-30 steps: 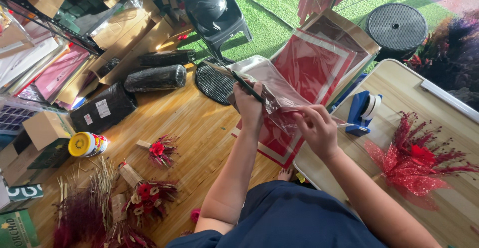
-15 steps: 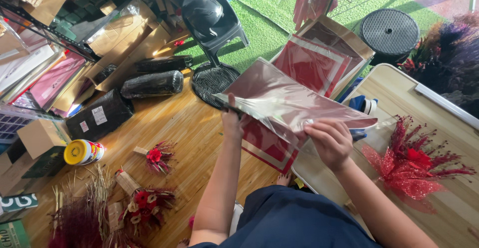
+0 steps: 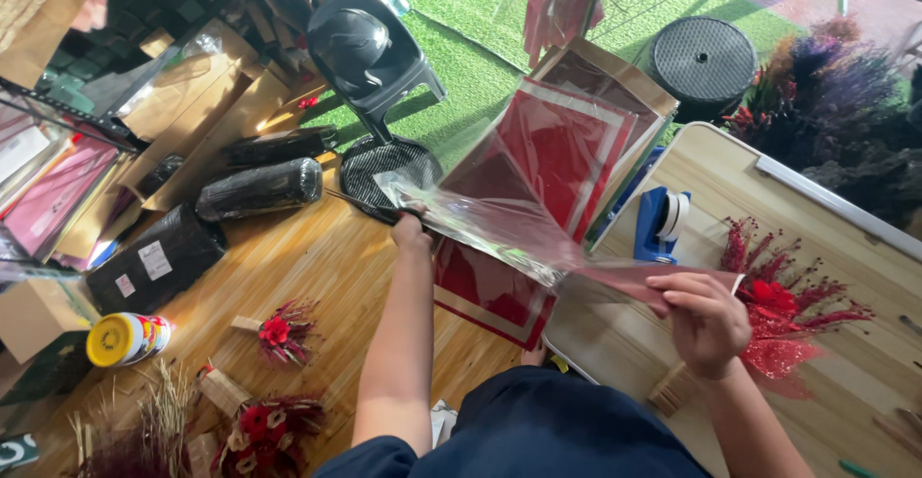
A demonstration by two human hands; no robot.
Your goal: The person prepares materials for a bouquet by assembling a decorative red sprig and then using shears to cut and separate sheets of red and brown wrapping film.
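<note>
A clear cellophane wrapping sheet (image 3: 499, 228) is stretched out in the air between my two hands. My left hand (image 3: 408, 231) pinches its far left corner above the wooden floor. My right hand (image 3: 703, 319) grips the other end over the light wooden table (image 3: 864, 372). Under the sheet lie red wrapping papers with pale borders (image 3: 562, 147), fanned out on the floor and against the table edge. A bunch of red dried flowers (image 3: 783, 305) rests on the table just right of my right hand.
A blue tape dispenser (image 3: 663, 220) stands on the table. On the floor sit a black chair (image 3: 370, 50), black rolls (image 3: 259, 188), a yellow-lidded can (image 3: 125, 339), small red flower bundles (image 3: 279, 329), cardboard boxes and a round black stool (image 3: 703, 60) on green turf.
My hands were close together on the folded sheet; they have moved apart, the left outward and the right down to the table, spreading the cellophane wide.
</note>
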